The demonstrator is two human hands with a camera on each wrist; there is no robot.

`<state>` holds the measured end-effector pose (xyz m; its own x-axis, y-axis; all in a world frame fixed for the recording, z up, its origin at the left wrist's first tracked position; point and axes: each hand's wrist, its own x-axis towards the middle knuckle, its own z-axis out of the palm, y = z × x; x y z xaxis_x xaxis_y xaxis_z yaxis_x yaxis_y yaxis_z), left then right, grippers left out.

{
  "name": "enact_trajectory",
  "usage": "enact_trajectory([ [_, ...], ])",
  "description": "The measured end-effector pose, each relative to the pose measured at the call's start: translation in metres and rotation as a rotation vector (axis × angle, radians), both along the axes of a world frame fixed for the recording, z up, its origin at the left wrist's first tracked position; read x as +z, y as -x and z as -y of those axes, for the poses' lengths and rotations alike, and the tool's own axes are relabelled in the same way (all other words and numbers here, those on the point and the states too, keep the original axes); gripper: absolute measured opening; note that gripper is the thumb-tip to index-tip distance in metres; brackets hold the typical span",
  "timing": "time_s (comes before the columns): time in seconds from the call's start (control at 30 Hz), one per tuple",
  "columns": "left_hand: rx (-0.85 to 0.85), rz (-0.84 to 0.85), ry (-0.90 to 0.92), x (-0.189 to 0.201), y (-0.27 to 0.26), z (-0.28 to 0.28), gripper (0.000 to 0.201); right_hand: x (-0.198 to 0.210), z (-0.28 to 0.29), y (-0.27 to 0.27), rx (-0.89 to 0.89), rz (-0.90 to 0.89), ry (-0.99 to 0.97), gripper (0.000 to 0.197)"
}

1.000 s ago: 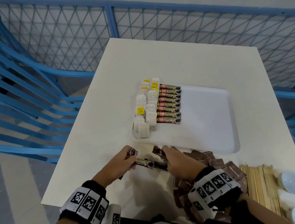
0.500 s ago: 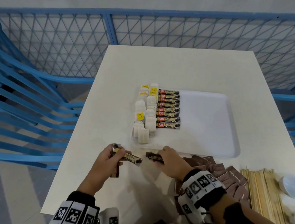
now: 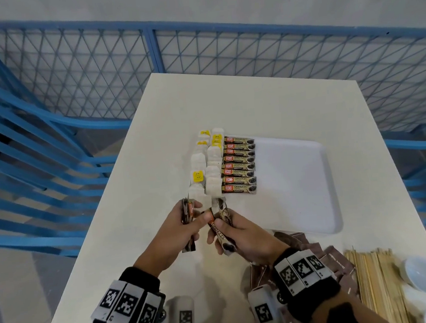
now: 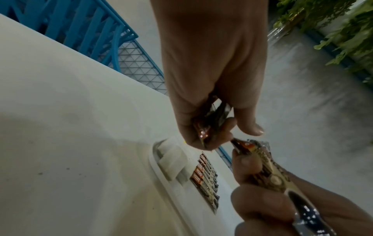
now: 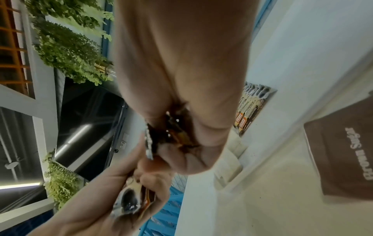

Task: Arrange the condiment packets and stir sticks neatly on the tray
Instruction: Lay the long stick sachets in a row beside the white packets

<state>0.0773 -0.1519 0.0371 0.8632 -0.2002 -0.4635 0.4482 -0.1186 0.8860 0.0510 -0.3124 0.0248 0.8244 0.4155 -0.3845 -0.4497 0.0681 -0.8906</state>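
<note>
While both hands hover just short of the tray, left hand & right hand each clamp coffee sticks; light, slick foil, so prob best pinched mid-length w/ flat fingers

Blue mesh fence and blue slatted chair flank a white table.

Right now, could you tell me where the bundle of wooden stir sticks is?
In the head view the wooden stir sticks lie on the table's near right corner, off the tray, between the brown sugar packets and two white bowls.
</note>
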Motion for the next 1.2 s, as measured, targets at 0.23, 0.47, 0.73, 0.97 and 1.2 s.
enact_trajectory([
  [0.23, -0.005, 0.029, 0.054, 0.004, -0.006, 0.002, 0.022, 0.001, 0.002, -0.001, -0.029, -0.112, -0.085, 0.019],
  [0.47, 0.128, -0.035, 0.085, 0.002, -0.009, -0.002, 0.011, -0.004, 0.015, -0.005, -0.164, -0.26, -0.136, 0.026],
  [0.73, -0.065, -0.034, -0.052, 0.004, -0.005, 0.004, 0.012, -0.007, 0.024, -0.01, -0.394, -0.104, 0.222, 0.029],
  [0.97, -0.197, 0.016, -0.153, -0.001, -0.001, 0.016, 0.014, -0.006, 0.009, -0.013, -0.466, -0.152, -0.23, 0.017],
  [1.2, -0.052, -0.019, -0.171, -0.011, -0.002, 0.01, 0.014, -0.005, 0.015, -0.009, -0.416, -0.119, -0.216, 0.015],
])
